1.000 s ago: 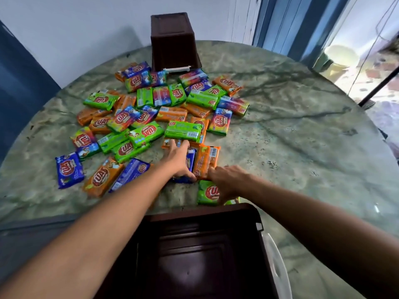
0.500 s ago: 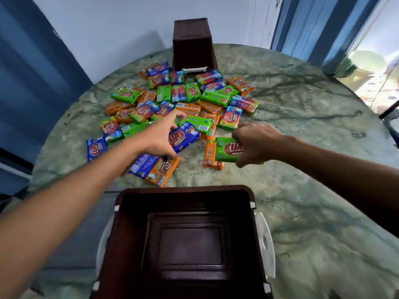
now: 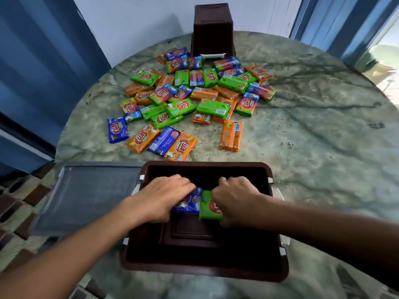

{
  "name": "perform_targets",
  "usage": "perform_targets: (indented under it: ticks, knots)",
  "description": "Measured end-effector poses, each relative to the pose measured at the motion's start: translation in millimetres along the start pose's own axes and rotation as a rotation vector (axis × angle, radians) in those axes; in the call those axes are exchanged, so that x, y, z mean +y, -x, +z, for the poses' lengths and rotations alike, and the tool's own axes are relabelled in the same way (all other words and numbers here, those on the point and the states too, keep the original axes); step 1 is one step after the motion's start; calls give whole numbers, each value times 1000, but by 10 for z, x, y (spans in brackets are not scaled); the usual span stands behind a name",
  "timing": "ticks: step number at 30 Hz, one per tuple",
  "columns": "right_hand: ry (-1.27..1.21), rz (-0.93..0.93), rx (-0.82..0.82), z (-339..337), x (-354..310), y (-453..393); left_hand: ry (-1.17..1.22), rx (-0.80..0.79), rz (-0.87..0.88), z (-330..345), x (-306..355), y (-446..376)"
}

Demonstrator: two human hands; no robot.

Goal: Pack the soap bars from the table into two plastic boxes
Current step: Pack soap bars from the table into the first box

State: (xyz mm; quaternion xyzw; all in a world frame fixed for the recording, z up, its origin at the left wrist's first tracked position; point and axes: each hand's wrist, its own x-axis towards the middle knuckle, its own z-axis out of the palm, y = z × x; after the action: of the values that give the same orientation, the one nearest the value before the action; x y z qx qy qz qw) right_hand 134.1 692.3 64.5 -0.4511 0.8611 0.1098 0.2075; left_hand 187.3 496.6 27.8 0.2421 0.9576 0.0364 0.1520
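2 soap bars are sitting inside the open brown box (image 3: 278,251) at lower center: a blue bar (image 3: 190,201) and a green bar (image 3: 209,206), side by side. The left hand (image 3: 160,198) is curling its fingers over the blue one; the right hand (image 3: 236,200) is gripping the green one. Roughly 30 bars are lying in a pile (image 3: 194,100) on the marble table (image 3: 313,130) above. A 2nd brown box (image 3: 212,29) is standing at top center, and 1 grey lid (image 3: 86,195) is lying at left.

blue bar (image 3: 190,201), green bar (image 3: 208,207): inside near box (image 3: 278,266) | pile (image 3: 194,98): table

Glossy soap wrappers (image 3: 212,107), seemingly marble table (image 3: 313,137), matt plastic box (image 3: 278,266)
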Motion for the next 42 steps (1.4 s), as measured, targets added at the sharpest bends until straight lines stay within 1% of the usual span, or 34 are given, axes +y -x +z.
perform_targets:
  ticks: [3,5,9,11,12,14,15,16,17,19,20,21,22,23,25,27,29,31,33,37,39,42]
  knots:
    - [29,53,-13,224,-43,-194,-48,-2,17,267,-75,-66]
    - [58,88,-27,368,-48,-297,-67,-31,2,336,-60,-101]
    - [91,121,-155,586,-92,-366,-86,-234,-66,330,43,-166]
    - [43,143,-179,540,-107,-345,-9,-269,-43,144,57,-182]
    - [-5,153,-161,458,-103,-326,89,-278,-33,13,28,-180]
    - [-133,144,-70,198,-89,-273,342,-265,-44,-321,-64,-144]
    - [-203,125,-2,27,-77,-234,424,-235,-72,-488,-143,-115]
    - [-270,104,88,-161,-50,-229,445,-204,-118,-639,-274,-106]
    - [-334,85,188,-328,-16,-231,414,-181,-174,-768,-383,-101]
    - [-427,44,432,-629,73,-372,241,-156,-280,-929,-697,-161]
    - [-452,22,515,-730,121,-496,166,-160,-323,-953,-852,-235]
    - [-453,4,554,-794,163,-647,113,-162,-362,-942,-977,-323]
    - [-424,-3,546,-803,213,-865,96,-151,-402,-904,-1107,-424]
    - [-378,-4,504,-786,255,-1087,100,-139,-441,-843,-1210,-525]
    - [-259,-19,324,-659,335,-1565,94,-124,-483,-660,-1393,-703]
    - [-144,-53,139,-472,394,-1945,80,-155,-497,-441,-1491,-853]
    - [-59,-63,25,-316,416,-2219,95,-187,-518,-250,-1552,-960]
    - [12,-79,-54,-208,420,-2354,129,-171,-554,-112,-1583,-1035]
    - [75,-102,-65,-156,428,-2401,160,-120,-580,-16,-1623,-1101]
    - [181,-105,17,-173,428,-2321,208,-24,-588,77,-1743,-1144]
    - [193,-52,15,-145,424,-2259,219,20,-588,97,-1772,-1144]
    - [145,75,-14,-63,456,-2173,128,47,-584,145,-1715,-1186]
